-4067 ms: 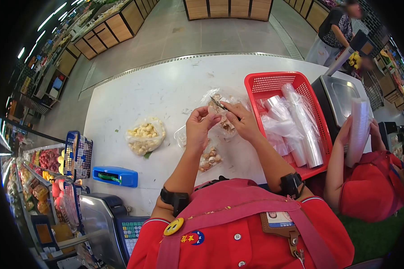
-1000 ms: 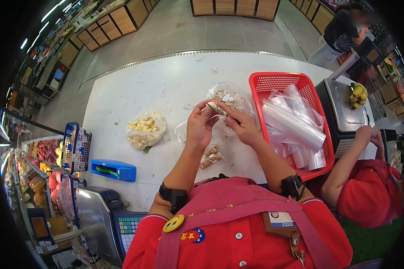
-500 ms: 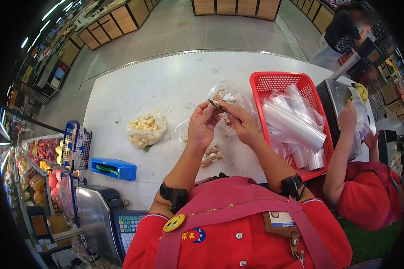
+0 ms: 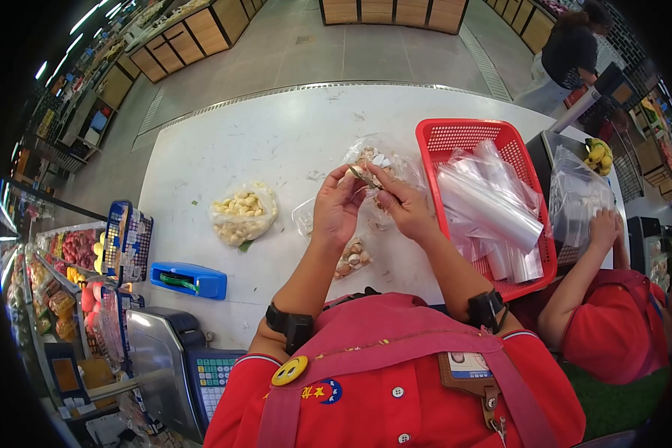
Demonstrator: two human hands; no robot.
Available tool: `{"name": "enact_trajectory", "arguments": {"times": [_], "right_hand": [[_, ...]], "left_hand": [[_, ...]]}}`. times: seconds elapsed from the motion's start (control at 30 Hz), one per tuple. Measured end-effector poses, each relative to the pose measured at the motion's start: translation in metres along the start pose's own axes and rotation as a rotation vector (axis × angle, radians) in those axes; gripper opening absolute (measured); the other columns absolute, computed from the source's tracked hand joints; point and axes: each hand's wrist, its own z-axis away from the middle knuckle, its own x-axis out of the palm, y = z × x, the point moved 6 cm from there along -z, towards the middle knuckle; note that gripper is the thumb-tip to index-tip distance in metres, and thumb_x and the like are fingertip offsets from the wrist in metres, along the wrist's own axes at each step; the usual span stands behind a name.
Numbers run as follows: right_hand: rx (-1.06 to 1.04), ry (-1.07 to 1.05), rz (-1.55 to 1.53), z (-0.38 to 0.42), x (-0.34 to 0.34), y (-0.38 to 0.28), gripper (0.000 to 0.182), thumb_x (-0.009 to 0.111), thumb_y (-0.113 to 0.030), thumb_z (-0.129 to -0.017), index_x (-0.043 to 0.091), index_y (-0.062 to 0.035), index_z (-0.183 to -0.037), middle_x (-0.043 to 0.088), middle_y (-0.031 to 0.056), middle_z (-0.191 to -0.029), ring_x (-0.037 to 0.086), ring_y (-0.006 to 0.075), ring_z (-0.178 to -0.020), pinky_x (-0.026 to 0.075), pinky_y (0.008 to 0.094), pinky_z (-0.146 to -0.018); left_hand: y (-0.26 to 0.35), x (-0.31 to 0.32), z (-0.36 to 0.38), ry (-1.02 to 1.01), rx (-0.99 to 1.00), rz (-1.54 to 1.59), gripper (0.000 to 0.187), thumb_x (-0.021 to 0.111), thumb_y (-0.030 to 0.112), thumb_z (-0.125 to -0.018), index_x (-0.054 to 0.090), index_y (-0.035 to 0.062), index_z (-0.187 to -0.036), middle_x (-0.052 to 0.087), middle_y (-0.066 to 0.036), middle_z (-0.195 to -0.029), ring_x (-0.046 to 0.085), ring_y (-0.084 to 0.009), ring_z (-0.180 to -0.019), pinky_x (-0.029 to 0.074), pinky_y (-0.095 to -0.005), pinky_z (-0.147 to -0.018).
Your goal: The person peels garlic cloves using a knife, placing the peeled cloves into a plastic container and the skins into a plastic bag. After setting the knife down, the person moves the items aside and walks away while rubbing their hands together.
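Observation:
Over the table, my left hand and my right hand meet at the fingertips. A small, thin, dark blade like a paring knife slants between them, its near end in my right fingers. My left fingers are pinched together beside the blade; what they hold is hidden, perhaps a garlic clove. Behind the hands lies an open clear bag of garlic skins. Unpeeled garlic cloves lie in a heap near my left wrist. To the left sits a clear bag of peeled garlic cloves.
A red basket with rolls of plastic bags stands right of my hands. Farther right, a co-worker's hand rests on a clear bag near bananas. A blue tape dispenser and a scale are at left.
The blade has tilted slightly between my fingers, and my right hand has shifted a little. The co-worker's hands have moved down from the bananas to a clear bag, now spread flat.

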Motion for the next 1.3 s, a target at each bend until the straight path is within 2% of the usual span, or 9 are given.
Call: {"name": "enact_trajectory", "arguments": {"times": [0.3,0.4,0.5,0.57,0.6,0.67,0.77,1.1,1.3], "right_hand": [[-0.054,0.033,0.047,0.001,0.001,-0.002,0.04,0.044,-0.001,-0.082,0.045,-0.0108,-0.121,0.054,0.0043,-0.098,0.047,0.0084,-0.077,0.039,0.0204,-0.066],[-0.042,0.053,0.084,0.001,-0.001,-0.001,0.038,0.045,0.001,-0.08,0.048,-0.0075,-0.117,0.055,0.0084,-0.098,0.051,0.0161,-0.086,0.04,0.0254,-0.076],[-0.072,0.098,0.125,0.002,-0.003,0.003,0.036,0.045,0.001,-0.081,0.05,-0.0076,-0.116,0.052,0.0023,-0.083,0.046,0.0109,-0.07,0.039,0.022,-0.064],[0.045,0.119,-0.178,0.001,-0.002,0.013,0.032,0.045,-0.003,-0.083,0.051,-0.0083,-0.114,0.045,-0.0025,-0.072,0.037,0.0056,-0.057,0.033,0.0182,-0.052],[0.045,0.118,-0.178,0.001,-0.005,0.01,0.032,0.045,-0.003,-0.083,0.051,-0.0083,-0.114,0.045,-0.0025,-0.072,0.037,0.0056,-0.057,0.033,0.0182,-0.052],[0.331,-0.014,-0.511,0.004,-0.001,0.018,0.031,0.044,-0.009,-0.086,0.05,-0.0094,-0.116,0.039,-0.0054,-0.066,0.031,0.0023,-0.049,0.026,0.0155,-0.044],[0.435,-0.044,-0.708,0.007,0.002,0.026,0.033,0.043,-0.015,-0.087,0.045,-0.0094,-0.12,0.038,-0.0054,-0.065,0.028,0.0007,-0.046,0.02,0.0143,-0.039],[0.465,-0.117,-0.724,0.007,0.004,0.029,0.035,0.043,-0.018,-0.088,0.042,-0.0092,-0.122,0.038,-0.0055,-0.064,0.026,0.0006,-0.044,0.02,0.0141,-0.037],[0.474,-0.022,-0.735,0.006,-0.001,0.032,0.035,0.043,-0.018,-0.088,0.041,-0.0088,-0.122,0.039,-0.0054,-0.064,0.026,0.0006,-0.045,0.02,0.0141,-0.038]], "left_hand": [[-0.004,0.002,0.001,-0.043,0.008,0.031,0.021,0.052,0.005,-0.082,0.045,0.0032,-0.102,0.056,-0.009,-0.093,0.056,-0.0157,-0.083,0.047,-0.0262,-0.072],[-0.005,0.002,0.002,-0.024,0.004,-0.042,0.019,0.052,0.007,-0.082,0.046,0.0062,-0.1,0.057,-0.006,-0.091,0.056,-0.0143,-0.085,0.045,-0.0268,-0.075],[-0.005,0.004,0.002,-0.042,0.015,-0.034,0.021,0.051,0.005,-0.082,0.046,0.005,-0.102,0.058,-0.007,-0.09,0.057,-0.0155,-0.083,0.046,-0.0265,-0.075],[-0.004,0.005,0.002,-0.047,0.007,-0.038,0.021,0.051,0.004,-0.082,0.047,0.0031,-0.102,0.057,-0.007,-0.091,0.057,-0.0161,-0.083,0.047,-0.0261,-0.074],[-0.002,0.005,0.002,-0.052,-0.001,-0.044,0.021,0.051,0.004,-0.082,0.048,0.0013,-0.102,0.057,-0.008,-0.092,0.057,-0.0166,-0.083,0.048,-0.0256,-0.074],[-0.002,0.003,0.001,-0.052,-0.017,-0.043,0.021,0.051,0.004,-0.082,0.049,0.001,-0.103,0.057,-0.008,-0.092,0.057,-0.0165,-0.083,0.048,-0.0256,-0.073],[-0.002,0.001,0.0,-0.066,-0.044,-0.053,0.022,0.05,0.005,-0.082,0.051,0.0014,-0.104,0.058,-0.008,-0.092,0.057,-0.0162,-0.083,0.048,-0.0257,-0.072],[0.0,0.001,-0.003,-0.087,-0.063,-0.081,0.023,0.054,0.005,-0.08,0.054,-0.0013,-0.103,0.059,-0.007,-0.089,0.056,-0.0127,-0.078,0.047,-0.0214,-0.067],[0.0,0.0,-0.002,-0.059,-0.109,-0.085,0.025,0.055,0.004,-0.08,0.054,-0.0008,-0.105,0.059,-0.006,-0.089,0.056,-0.0117,-0.078,0.046,-0.021,-0.067]]}}
